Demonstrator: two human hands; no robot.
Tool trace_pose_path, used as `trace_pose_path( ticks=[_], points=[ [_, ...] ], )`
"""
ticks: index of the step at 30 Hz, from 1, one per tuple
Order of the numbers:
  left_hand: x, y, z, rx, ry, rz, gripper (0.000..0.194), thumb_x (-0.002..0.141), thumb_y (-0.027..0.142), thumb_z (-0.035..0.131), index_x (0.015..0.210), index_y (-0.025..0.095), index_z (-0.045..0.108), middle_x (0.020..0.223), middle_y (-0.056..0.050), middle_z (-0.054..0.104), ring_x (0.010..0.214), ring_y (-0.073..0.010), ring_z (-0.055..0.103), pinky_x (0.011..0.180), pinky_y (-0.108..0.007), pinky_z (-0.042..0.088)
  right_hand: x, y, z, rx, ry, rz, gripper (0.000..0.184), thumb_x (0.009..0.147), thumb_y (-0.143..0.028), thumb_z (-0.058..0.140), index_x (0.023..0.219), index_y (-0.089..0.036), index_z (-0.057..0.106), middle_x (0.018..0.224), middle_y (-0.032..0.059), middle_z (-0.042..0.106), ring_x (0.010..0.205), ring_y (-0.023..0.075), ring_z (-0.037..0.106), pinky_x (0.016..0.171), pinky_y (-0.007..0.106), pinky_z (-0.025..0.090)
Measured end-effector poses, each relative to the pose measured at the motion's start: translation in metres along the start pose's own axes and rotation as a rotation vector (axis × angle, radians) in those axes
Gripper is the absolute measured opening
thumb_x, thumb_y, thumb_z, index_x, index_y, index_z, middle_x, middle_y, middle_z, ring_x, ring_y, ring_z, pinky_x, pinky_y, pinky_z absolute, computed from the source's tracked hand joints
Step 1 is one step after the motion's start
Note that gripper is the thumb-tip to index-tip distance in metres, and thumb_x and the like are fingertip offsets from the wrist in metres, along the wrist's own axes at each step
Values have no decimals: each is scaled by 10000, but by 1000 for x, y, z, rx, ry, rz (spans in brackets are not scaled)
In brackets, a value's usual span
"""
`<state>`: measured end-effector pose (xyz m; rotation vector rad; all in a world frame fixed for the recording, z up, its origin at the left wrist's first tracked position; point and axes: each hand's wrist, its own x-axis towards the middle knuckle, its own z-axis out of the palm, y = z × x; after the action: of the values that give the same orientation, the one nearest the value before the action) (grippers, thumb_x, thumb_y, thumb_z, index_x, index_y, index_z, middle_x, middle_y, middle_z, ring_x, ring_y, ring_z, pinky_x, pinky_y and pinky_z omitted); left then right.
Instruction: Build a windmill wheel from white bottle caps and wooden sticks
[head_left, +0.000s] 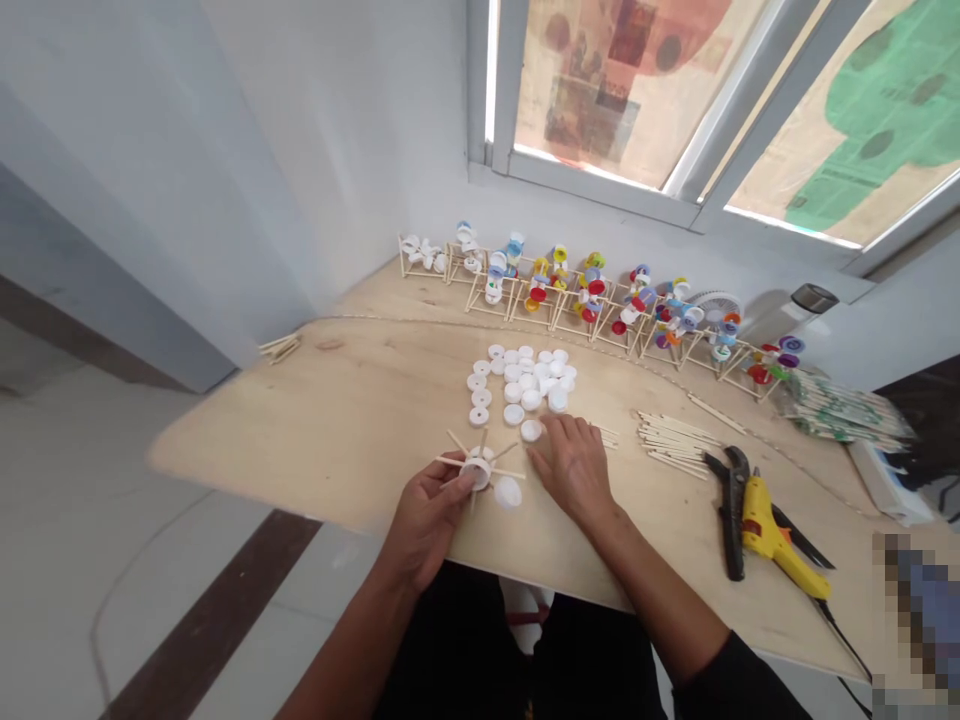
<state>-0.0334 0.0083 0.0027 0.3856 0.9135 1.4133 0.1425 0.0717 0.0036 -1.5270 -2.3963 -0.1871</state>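
Spoked hub of white caps and thin sticks sits pinched between thumb and fingers of the left grip in the head view; the fingers behind it are mostly hidden, and the overlapping sticks are hard to count. Just right of that grip, a pale disc lies near the hub, too washed out to tell its make.

The right grip is palm down, fingers bent, fingertips at the edge of a white cap; I cannot tell whether they pinch it or only touch it. Beyond both grips, more white caps crowd together on the worktop, some overlapping; the 5 or so along their left side show centre holes. Behind the right grip, a few sticks are partly covered by the hand.

To the right of that grip lie a stick pile, a black-handled tool and a yellow glue gun, which overlap, so the tool's full shape is unclear. The glue gun's cord runs off the worktop edge. Farthest beyond the grips, stick frames with coloured caps stand in a row, overlapping too much to count surely. At lower right, a pixelated patch hides whatever is there.
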Motion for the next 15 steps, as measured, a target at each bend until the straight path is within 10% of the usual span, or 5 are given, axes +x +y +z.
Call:
trace_pose_path(
  ticks=[15],
  points=[
    [8, -9, 14, -25, 7, 48, 293, 555, 204, 803, 794, 151, 641, 746, 6, 657, 687, -119, 608, 706, -258, 490, -34, 20, -6, -2, 2, -13, 155, 885, -182, 492, 828, -197, 636, 819, 74, 614, 833, 226, 507, 730, 347, 328]
  ],
)
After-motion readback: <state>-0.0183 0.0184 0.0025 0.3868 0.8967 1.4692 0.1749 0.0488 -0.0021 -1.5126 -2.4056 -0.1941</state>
